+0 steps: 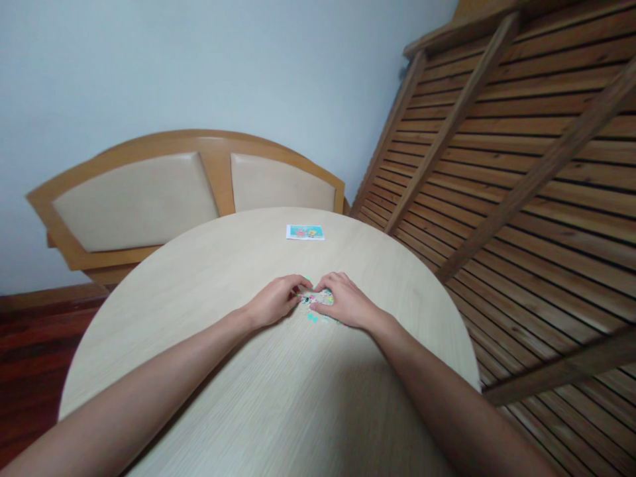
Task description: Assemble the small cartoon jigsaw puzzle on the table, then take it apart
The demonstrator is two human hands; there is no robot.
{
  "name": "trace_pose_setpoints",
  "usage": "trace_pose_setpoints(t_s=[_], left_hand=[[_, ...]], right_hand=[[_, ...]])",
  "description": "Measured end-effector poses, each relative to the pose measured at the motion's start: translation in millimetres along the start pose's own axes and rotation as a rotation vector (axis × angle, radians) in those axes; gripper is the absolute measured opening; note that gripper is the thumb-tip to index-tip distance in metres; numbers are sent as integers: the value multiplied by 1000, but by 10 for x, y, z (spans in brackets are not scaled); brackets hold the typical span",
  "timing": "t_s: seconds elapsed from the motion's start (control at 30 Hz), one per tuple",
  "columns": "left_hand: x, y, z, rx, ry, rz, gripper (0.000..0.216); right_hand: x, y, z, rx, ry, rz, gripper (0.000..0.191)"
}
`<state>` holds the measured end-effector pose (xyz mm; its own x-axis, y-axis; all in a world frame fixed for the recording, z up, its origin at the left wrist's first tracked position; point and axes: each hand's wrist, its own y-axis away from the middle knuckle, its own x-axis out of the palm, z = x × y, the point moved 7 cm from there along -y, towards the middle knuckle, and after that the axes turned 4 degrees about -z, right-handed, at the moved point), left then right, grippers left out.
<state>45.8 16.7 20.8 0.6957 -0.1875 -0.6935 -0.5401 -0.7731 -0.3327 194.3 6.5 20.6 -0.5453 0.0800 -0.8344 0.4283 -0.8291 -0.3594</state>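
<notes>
A small cluster of colourful pieces, which look like jigsaw puzzle pieces in white, green, pink and yellow, lies on the round table. My left hand curves in from the left, its fingertips and thumb at the cluster's left edge. From the other side, my right hand bends thumb and fingers around the right part of the pieces. Both hands rest low on the tabletop and grip the cluster between them. Fingers partly cover the pieces, so exact contact is hard to make out. Loose teal pieces lie just nearer to me.
Beyond the hands lies a picture card with a teal cartoon print. A wooden headboard with cream panels stands behind the table against a pale wall. Wooden slats lean at the right.
</notes>
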Motion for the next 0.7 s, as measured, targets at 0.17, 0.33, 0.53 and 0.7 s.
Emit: trace_pose_setpoints(t_s=[0.17, 0.33, 0.53, 0.7], left_hand=[[4, 1, -12, -27, -11, 23, 32], [22, 3, 16, -28, -1, 49, 28], [34, 20, 14, -13, -14, 65, 26], [-17, 14, -36, -26, -52, 46, 17]], right_hand=[[49, 15, -18, 18, -45, 39, 26], [87, 30, -30, 28, -104, 77, 16], [-1, 26, 10, -28, -155, 88, 9], [-74, -22, -101, 57, -194, 17, 8]])
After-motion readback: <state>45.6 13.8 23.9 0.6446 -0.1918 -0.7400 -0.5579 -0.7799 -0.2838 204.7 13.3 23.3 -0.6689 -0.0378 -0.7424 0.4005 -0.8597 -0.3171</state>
